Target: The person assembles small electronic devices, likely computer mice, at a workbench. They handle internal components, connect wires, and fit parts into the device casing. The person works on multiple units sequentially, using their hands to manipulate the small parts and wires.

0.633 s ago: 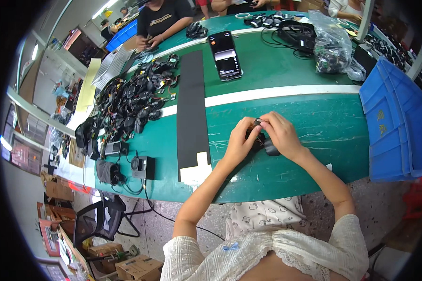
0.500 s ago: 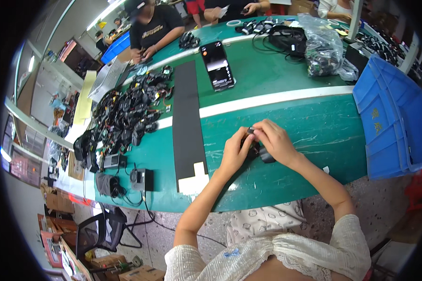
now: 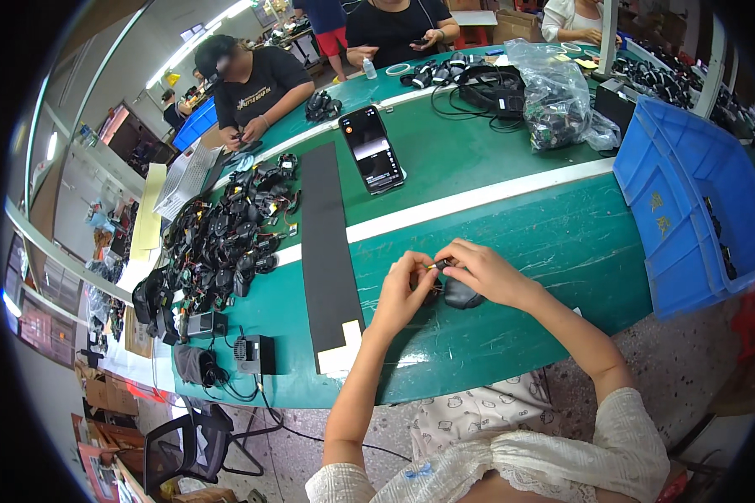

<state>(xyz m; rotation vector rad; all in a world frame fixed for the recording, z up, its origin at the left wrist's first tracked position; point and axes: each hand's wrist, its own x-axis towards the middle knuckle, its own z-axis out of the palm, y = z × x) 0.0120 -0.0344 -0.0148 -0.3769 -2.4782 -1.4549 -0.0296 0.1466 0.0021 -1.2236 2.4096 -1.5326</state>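
Note:
Over the green table, my two hands meet in front of me with fingertips pinched close together. My left hand is closed at one end of a small dark part; thin coloured wires show by its fingers. At the other end, the fingers of my right hand close on the same part. Its exact kind is too small to make out. A rounded black device lies just under my right hand, partly hidden by it.
To the left spreads a heap of black devices with wires, beside a long black mat. A phone stands ahead. A blue crate is at the right, a clear plastic bag behind. A co-worker works across the table.
The view has shifted, so the table sits lower. My hands have drawn slightly apart around the small dark part, and more of the rounded black device shows beneath them.

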